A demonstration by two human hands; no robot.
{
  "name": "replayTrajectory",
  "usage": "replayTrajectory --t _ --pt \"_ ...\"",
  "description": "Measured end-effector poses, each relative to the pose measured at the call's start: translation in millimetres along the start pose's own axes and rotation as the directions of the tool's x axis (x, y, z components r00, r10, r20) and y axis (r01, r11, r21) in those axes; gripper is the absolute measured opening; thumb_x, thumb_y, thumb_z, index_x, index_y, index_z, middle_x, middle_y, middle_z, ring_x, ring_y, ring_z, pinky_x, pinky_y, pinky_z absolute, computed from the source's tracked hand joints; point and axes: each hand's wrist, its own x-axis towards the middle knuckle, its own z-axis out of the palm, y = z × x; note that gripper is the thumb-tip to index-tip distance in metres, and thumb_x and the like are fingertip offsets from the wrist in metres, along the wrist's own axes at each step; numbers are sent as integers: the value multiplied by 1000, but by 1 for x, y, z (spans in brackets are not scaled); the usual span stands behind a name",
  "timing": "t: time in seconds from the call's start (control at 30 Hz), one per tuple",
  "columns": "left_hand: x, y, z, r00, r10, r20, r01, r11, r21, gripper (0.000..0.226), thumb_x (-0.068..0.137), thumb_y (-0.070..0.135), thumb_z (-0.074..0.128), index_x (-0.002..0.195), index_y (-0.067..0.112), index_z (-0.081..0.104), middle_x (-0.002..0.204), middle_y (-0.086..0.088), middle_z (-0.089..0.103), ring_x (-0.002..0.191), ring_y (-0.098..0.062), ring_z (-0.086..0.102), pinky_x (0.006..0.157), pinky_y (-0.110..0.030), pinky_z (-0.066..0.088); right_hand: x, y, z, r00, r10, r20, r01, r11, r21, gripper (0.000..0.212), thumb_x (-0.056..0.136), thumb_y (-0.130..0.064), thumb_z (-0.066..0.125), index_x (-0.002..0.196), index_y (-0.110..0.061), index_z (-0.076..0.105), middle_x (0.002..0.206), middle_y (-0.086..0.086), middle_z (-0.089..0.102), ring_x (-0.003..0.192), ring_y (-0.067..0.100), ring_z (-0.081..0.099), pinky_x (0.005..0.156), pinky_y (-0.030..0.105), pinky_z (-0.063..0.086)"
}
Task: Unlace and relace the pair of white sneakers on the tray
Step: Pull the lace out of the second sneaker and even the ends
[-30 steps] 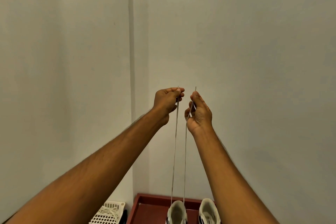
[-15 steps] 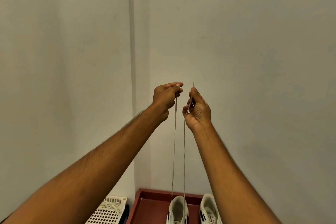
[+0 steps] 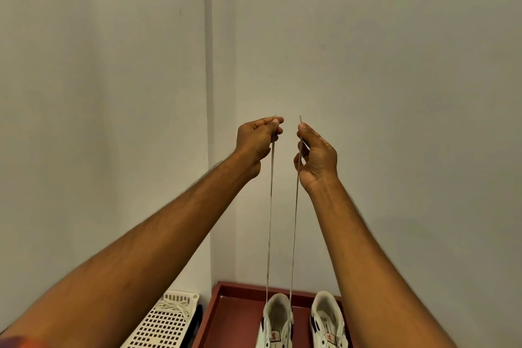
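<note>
As both bare arms reached up toward the middle of the frame, the left hand pinched one end of a shoelace between thumb and curled fingers, while the right hand gripped the other end in the same way, each tip poking out just above the fingertips. The hands were raised side by side, near each other but apart, against a plain pale wall whose corner seam ran down the frame just left of centre. From them the two strands hung taut and almost parallel, straight down to a white sneaker at bottom centre, meeting it at the rim of its opening; which eyelets they entered could not be made out. That sneaker stood on a dark red tray along the bottom edge, its tongue bearing a small red mark. The second sneaker stood just beside it to the right on the same tray, its outer side hidden behind the right forearm. Left of the tray, at lower left centre, sat a white perforated basket with pale cord lying in it.
</note>
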Motion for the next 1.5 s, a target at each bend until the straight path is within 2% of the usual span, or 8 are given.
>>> replayTrajectory --t 0.27,0.43,0.63,0.83,0.9,1.07,1.17,1.5 --pt "-24 -49 -41 956 160 245 -268 814 515 19 98 24 60 104 17 76 90 8 73 71 -4 64 66 -13 51 -4 14 -48 995 83 54 -74 984 -161 9 88 -17 76 97 -15 74 82 -4 72 69 7 64 56 19 44" --pt "-87 -180 -96 917 -176 357 -161 655 738 16 94 26 66 99 17 78 83 9 73 68 4 64 72 -21 50 -23 87 -142 960 264 -89 -262 746 -612 5 86 -17 77 89 -12 76 84 3 74 64 9 55 51 20 37" --pt "-147 -302 -131 844 -457 280 -123 344 931 26 93 33 60 83 13 73 78 -1 70 79 -21 67 67 -29 45 -58 168 -245 916 327 -233 -366 439 -821 5 82 -7 77 81 -3 77 74 8 72 57 12 57 39 15 37" --pt "-164 -349 -149 611 -769 188 -455 -146 878 32 88 21 63 119 16 63 122 -6 65 111 -27 65 88 -37 51 -101 241 -303 829 473 -298 -494 371 -787 13 81 0 70 75 -7 79 65 1 71 57 8 58 47 16 40" --pt "-161 -357 -152 579 -787 212 -425 -69 903 24 89 26 62 111 17 68 115 -6 68 106 -27 66 84 -36 52 -111 259 -309 815 488 -312 -523 385 -760 15 81 2 70 71 -6 78 64 1 71 59 10 59 56 22 44" --pt "-159 -379 -138 748 -605 271 -75 328 942 30 93 32 64 66 18 61 61 5 57 63 -15 60 61 -27 39 -117 294 -313 812 509 -286 -533 445 -720 14 77 -3 72 71 -13 80 76 4 77 74 18 70 70 34 55" --pt "-173 -390 -111 737 -572 361 10 542 840 13 92 28 68 89 20 78 69 11 68 61 3 57 61 -18 40 -115 300 -314 827 504 -250 -504 464 -728 11 76 -6 73 75 -14 81 75 5 77 66 13 66 69 35 54" --pt "-206 -414 -49 818 -556 146 319 651 688 12 91 25 70 92 21 81 77 11 74 69 -6 64 65 -21 47 -119 304 -322 850 425 -313 -517 557 -650 12 85 -2 72 81 -11 78 72 6 75 64 13 65 68 32 55"
